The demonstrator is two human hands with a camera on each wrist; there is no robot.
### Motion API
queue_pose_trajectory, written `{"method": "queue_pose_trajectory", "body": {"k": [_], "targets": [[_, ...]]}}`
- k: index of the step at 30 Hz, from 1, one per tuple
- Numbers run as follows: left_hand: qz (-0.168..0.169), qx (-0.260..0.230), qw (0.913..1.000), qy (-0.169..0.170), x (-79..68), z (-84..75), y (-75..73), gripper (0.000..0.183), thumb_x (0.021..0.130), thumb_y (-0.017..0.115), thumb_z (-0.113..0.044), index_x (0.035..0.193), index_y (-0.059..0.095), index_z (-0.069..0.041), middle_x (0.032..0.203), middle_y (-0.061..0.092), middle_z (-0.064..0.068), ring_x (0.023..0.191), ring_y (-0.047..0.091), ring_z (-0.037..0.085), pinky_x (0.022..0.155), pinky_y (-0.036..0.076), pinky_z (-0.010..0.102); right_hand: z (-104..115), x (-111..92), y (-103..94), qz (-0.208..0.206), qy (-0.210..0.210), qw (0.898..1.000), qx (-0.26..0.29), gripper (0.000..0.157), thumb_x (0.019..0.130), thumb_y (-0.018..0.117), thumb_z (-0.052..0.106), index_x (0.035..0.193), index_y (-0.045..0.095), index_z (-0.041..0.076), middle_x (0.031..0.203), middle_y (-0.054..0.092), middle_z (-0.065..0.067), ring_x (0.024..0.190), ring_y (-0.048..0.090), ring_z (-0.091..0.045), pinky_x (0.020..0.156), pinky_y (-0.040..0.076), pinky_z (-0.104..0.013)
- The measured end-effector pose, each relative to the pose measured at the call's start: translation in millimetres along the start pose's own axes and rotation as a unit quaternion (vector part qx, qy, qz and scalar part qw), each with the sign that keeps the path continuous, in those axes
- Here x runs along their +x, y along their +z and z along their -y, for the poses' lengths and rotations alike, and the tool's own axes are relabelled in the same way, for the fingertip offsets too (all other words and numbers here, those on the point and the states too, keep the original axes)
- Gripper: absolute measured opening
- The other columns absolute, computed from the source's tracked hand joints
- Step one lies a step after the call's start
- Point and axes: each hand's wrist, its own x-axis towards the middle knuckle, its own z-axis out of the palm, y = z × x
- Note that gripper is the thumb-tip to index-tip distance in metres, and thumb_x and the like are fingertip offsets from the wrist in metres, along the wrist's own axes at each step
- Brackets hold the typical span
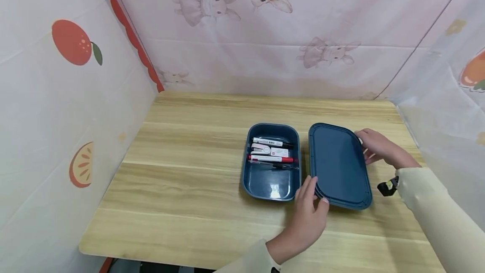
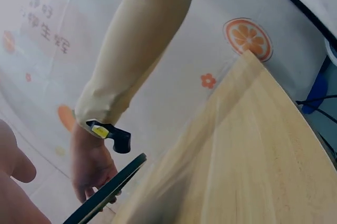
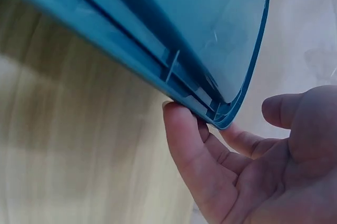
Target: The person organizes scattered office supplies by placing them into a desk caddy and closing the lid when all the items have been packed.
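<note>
A dark blue rectangular lid (image 1: 339, 165) is tilted beside an open box of the same colour (image 1: 261, 186). My right hand (image 1: 382, 146) holds its far right edge; in the right wrist view, curled fingers (image 3: 184, 139) touch the rim from below and the thumb stands apart. My left hand (image 1: 305, 220) is at the lid's near left corner, fingers along the side and thumb at the front edge. The box contains a black-capped white marker (image 1: 267, 141), a white stapler (image 1: 260, 149), a small white block (image 1: 279, 152), a red-and-white marker (image 1: 269, 159) and a clear pen (image 1: 274, 165).
The wooden table (image 1: 182, 180) stretches left of the box and meets a printed curtain (image 1: 235, 66) at the back. More curtain hangs at both sides. A black wrist device (image 1: 388, 186) sits at the right cuff. Cables (image 2: 316, 103) show past the table edge.
</note>
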Motion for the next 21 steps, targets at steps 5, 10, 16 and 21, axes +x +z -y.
{"method": "queue_pose_trajectory", "body": {"k": [5,10,16,21], "targets": [[-0.030,-0.042,0.9986,0.012,-7.1,-3.5,-15.2,0.051,0.107,0.049,-0.021,0.157,0.041,-0.021,0.168,0.021,-0.001,0.137,0.046,0.016,0.108,0.044,0.029,18,0,5.5,-0.007,-0.020,1.000,0.006,0.072,0.110,0.025,0.049,0.149,0.027,-0.012,0.104,0.052,-0.024,0.072,0.062,-0.026,0.066,0.062,-0.044],[-0.062,-0.066,0.9959,-0.003,-12.4,-5.0,-33.3,0.049,0.107,0.049,-0.020,0.155,0.044,-0.023,0.166,0.024,-0.007,0.141,0.043,0.014,0.110,0.042,0.028,35,0,13.5,-0.001,-0.037,0.999,0.013,0.071,0.111,0.027,0.047,0.151,0.026,-0.011,0.105,0.049,-0.024,0.074,0.061,-0.027,0.067,0.061,-0.044],[-0.090,-0.057,0.9943,0.003,-18.6,-0.4,-55.6,0.050,0.107,0.048,-0.019,0.156,0.042,-0.025,0.165,0.028,-0.001,0.140,0.045,0.022,0.111,0.043,0.038,56,3,25.2,0.006,-0.054,0.998,0.021,0.068,0.111,0.031,0.046,0.149,0.030,-0.010,0.105,0.050,-0.023,0.075,0.062,-0.027,0.070,0.062,-0.045],[-0.117,-0.052,0.9915,0.025,-24.3,7.4,-74.6,0.051,0.105,0.048,-0.013,0.156,0.042,-0.021,0.162,0.032,0.009,0.140,0.044,0.029,0.111,0.043,0.045,67,10,36.3,0.028,-0.062,0.996,0.060,0.064,0.111,0.035,0.042,0.150,0.029,-0.009,0.099,0.051,-0.018,0.076,0.062,-0.026,0.074,0.062,-0.047]]}}
